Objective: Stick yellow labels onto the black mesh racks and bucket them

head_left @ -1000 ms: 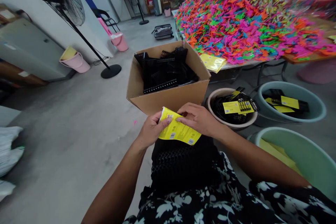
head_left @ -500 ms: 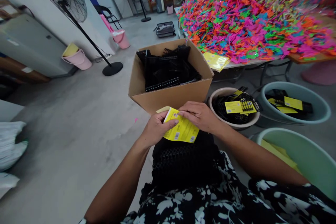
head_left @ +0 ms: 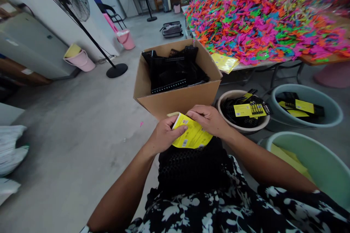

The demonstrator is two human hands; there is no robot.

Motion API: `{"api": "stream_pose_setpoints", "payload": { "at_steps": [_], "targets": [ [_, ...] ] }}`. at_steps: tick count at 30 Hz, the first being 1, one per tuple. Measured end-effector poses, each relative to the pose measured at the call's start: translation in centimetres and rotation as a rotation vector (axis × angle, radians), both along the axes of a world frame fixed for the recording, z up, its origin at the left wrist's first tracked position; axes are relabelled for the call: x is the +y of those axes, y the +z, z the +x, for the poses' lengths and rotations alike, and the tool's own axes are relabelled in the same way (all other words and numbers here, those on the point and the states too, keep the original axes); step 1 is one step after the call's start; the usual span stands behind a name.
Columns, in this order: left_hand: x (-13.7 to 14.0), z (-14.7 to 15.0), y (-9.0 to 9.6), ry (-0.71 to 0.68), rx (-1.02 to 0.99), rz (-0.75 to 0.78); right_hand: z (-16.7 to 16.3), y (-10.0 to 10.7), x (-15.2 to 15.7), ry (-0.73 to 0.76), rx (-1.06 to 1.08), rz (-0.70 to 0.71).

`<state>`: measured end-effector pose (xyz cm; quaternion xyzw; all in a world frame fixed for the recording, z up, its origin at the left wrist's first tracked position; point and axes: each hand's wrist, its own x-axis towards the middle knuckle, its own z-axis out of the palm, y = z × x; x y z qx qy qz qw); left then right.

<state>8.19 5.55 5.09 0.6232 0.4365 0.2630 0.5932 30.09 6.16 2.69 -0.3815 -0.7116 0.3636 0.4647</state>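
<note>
A yellow printed card (head_left: pixel 193 134), bent along its length, is held in front of me above my lap. My left hand (head_left: pixel 168 133) pinches its left end, thumb on the printed face. At the upper right edge, my right hand (head_left: pixel 206 118) grips the same card with bent fingers, its fingertips partly hidden behind it. Under the card, black plastic mesh pieces (head_left: pixel 188 167) lie on my lap. Just beyond my hands stands an open cardboard box (head_left: pixel 177 102) holding black plastic mesh parts (head_left: pixel 175 69).
To the right are a beige basin (head_left: pixel 222 98) with black parts and yellow cards, a blue basin (head_left: pixel 333 107) and a green basin (head_left: pixel 325 153). A table behind carries a heap of bright plastic pieces (head_left: pixel 246 22). A standing fan (head_left: pixel 117 70) is at the left.
The card's lower right part has swung slightly right and curved more. Both hands keep hold of it, nearly in place.
</note>
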Motion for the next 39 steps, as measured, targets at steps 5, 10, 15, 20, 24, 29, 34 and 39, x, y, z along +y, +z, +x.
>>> {"api": "stream_pose_setpoints", "payload": {
  "at_steps": [5,10,15,20,24,29,34,39],
  "targets": [
    [0.02,0.12,0.05,0.062,-0.015,-0.03,0.0,0.11,-0.34,0.023,0.016,-0.003],
    [0.13,0.19,0.06,0.049,-0.007,0.005,-0.19,-0.07,-0.49,0.021,0.028,0.101],
    [-0.22,0.42,0.6,0.076,0.09,0.108,-0.41,-0.3,-0.64,0.029,0.107,-0.012],
    [-0.35,0.48,0.96,-0.009,0.127,0.221,-0.73,-0.42,-0.54,0.034,0.187,-0.205],
    [-0.36,0.37,0.9,-0.036,0.138,0.216,-0.48,-0.61,-0.07,0.035,0.238,-0.345],
    [-0.41,0.34,0.86,-0.024,0.132,0.145,0.11,-0.83,0.11,0.074,0.29,-0.426],
    [-0.37,0.57,0.94,-0.029,0.126,0.205,-0.14,-0.61,-0.11,0.106,0.208,-0.261],
    [-0.45,0.65,0.85,-0.038,0.152,0.245,-0.05,-0.65,0.07,0.077,0.193,-0.139]
  ]
}}
